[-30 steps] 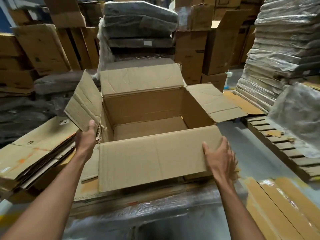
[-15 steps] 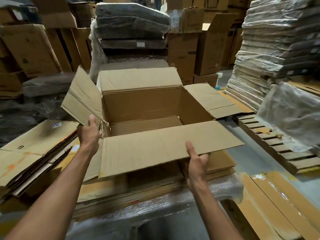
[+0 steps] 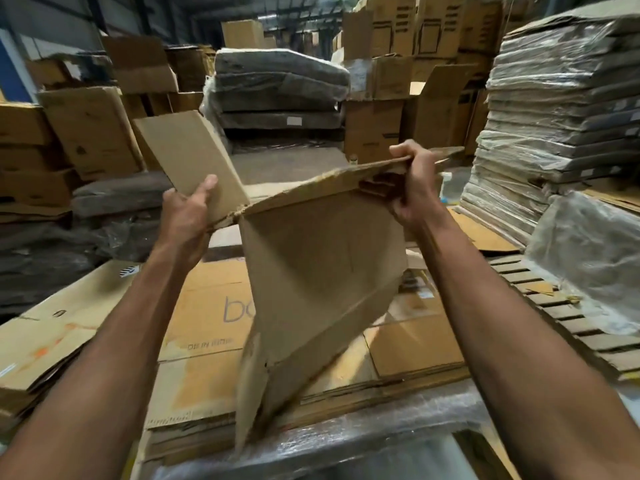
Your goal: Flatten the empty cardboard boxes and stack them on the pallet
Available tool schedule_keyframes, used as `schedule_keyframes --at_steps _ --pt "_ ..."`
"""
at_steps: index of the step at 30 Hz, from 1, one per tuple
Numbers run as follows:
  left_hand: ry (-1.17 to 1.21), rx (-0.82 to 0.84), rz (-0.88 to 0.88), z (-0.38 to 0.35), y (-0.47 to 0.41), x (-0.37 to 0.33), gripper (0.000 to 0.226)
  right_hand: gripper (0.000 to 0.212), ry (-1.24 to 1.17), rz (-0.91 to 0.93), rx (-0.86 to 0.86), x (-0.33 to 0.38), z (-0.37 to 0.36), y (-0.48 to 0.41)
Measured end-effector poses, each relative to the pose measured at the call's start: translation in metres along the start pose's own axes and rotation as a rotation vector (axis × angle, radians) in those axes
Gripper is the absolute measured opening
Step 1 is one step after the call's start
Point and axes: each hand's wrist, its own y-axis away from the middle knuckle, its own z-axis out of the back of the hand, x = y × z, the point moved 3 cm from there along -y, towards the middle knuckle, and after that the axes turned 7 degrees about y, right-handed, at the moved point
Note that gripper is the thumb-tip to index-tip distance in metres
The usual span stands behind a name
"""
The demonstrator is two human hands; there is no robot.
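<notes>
A brown cardboard box (image 3: 322, 268) hangs in the air in front of me, lifted and skewed out of square, its lower end blurred. My left hand (image 3: 187, 216) holds its left flap, thumb on top of the cardboard. At the upper right corner my right hand (image 3: 414, 188) grips the box's top edge with curled fingers. Under the box lies a stack of flattened boxes (image 3: 207, 320), one printed with grey letters. The pallet under that stack is hidden.
Another pile of flattened cardboard (image 3: 52, 334) lies at my left. A bare wooden pallet (image 3: 561, 306) sits on the floor at right, beside plastic-wrapped stacks (image 3: 554, 133). Wrapped grey bundles (image 3: 280, 88) and standing boxes (image 3: 90, 129) fill the background. Plastic wrap (image 3: 346, 448) covers the near edge.
The box stood open on the stack with my hands at its near corners. Now both hands have raised it off the stack and it has collapsed sideways; the camera looks higher.
</notes>
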Motion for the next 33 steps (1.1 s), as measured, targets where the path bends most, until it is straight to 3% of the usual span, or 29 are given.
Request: schedule_keyframes --at_steps 2,5,7,9,10,12,14,17,21,25,29,33 --pt "0.042 0.062 -0.006 -0.011 0.006 -0.02 0.038 0.022 0.029 -0.063 0.092 0.015 -0.018 -0.012" --pt "0.011 0.211 -0.03 -0.027 0.018 -0.045 0.032 0.03 0.051 -0.137 0.176 0.019 -0.037 -0.026" --pt "-0.265 0.419 -0.076 -0.041 0.026 -0.061 0.026 0.039 0.155 -0.16 0.216 0.017 -0.047 -0.031" --pt "-0.552 0.659 -0.15 -0.055 0.034 -0.063 0.018 0.071 0.288 -0.112 0.248 0.02 -0.051 -0.039" --pt "-0.614 0.711 -0.171 -0.059 0.036 -0.06 0.019 0.077 0.374 -0.093 0.273 0.021 -0.051 -0.042" --pt "-0.65 0.749 -0.193 -0.061 0.041 -0.049 0.023 0.05 0.572 -0.106 0.326 0.025 -0.048 -0.037" --pt "-0.648 0.765 -0.217 -0.06 0.043 -0.039 0.025 0.033 0.722 -0.14 0.305 0.029 -0.045 -0.029" --pt "-0.61 0.738 -0.334 -0.059 0.044 -0.036 0.033 0.034 0.689 -0.085 0.188 0.03 -0.045 -0.031" --pt "-0.337 0.413 -0.363 -0.049 0.053 -0.022 0.035 0.023 0.713 -0.004 0.144 0.031 -0.043 -0.034" --pt "-0.321 0.291 -0.45 -0.042 0.059 -0.012 0.03 0.031 0.704 -0.073 0.262 0.028 -0.044 -0.036" --pt "-0.315 0.387 -0.465 -0.052 0.054 -0.025 0.028 0.035 0.831 -0.2 0.501 0.039 -0.054 -0.025" --pt "-0.234 0.334 -0.433 -0.057 0.059 -0.025 0.028 0.028 0.79 -0.225 0.48 0.043 -0.05 -0.016"
